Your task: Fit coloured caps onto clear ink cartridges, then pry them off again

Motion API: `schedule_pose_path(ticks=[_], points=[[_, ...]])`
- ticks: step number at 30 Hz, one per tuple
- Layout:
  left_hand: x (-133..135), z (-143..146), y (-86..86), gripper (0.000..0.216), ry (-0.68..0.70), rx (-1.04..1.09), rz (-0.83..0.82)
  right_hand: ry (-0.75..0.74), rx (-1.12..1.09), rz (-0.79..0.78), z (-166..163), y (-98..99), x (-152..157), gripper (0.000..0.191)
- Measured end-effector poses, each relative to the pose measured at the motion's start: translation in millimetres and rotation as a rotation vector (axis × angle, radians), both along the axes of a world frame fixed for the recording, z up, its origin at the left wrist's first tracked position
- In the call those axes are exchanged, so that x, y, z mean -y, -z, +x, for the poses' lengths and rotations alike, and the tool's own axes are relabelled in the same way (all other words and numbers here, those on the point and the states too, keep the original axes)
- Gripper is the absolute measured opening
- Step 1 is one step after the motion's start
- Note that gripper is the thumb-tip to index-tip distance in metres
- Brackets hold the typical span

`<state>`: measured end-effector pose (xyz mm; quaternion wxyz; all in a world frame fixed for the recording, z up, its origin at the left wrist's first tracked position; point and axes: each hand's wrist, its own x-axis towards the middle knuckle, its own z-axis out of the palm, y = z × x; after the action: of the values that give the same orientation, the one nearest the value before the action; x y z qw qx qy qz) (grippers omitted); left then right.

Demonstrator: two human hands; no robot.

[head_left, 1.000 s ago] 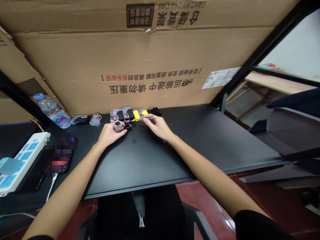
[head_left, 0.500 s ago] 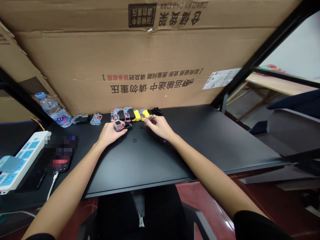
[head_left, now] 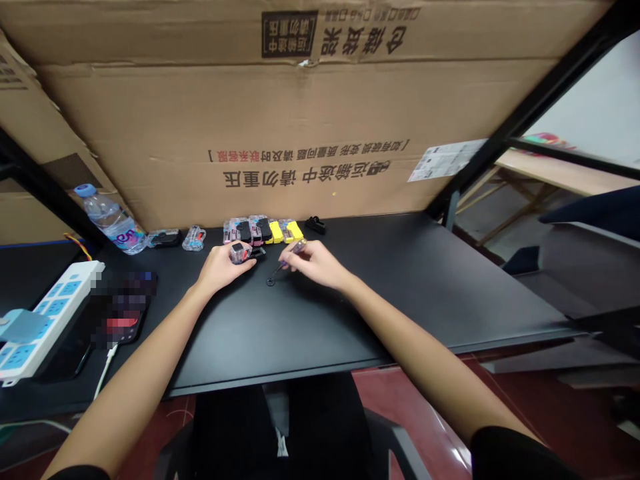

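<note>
My left hand is closed around a small clear plastic case with a black square and an orange-red part; a black piece sticks out beside its fingertips. Pinched in my right hand is a small screwdriver with a thin dark shaft, slanting down to the left. Its tip is at a small black ring on the desk; whether they touch is hard to tell. Behind both hands stands a row of similar clear cases, some with black parts and some with yellow parts.
More cases lie on the black desk at left, near a water bottle. A power strip and a phone with a white cable sit nearer. Black parts lie by the cardboard wall.
My right hand has come down and left from the yellow cases, and the screwdriver tip is now at the black ring. My left hand still holds the clear case in about the same place.
</note>
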<state>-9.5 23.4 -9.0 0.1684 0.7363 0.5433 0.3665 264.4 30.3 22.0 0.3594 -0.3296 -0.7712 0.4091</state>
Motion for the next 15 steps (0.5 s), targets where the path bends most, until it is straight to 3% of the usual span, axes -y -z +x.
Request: schedule_pose_path(ticks=[6,11,15], points=[[0,0,0.5,0.033,0.017,0.013,-0.001,-0.042,0.075,0.051,-5,15.6,0,0.024],[2,1,-2.5,0.037,0.023,0.025,-0.027,0.167,0.180,0.198,16,15.2,-18,0.023],[5,2,-7.1,0.051,0.171,0.082,-0.073,0.353,0.296,0.262,37,10.2,-32,0.028]])
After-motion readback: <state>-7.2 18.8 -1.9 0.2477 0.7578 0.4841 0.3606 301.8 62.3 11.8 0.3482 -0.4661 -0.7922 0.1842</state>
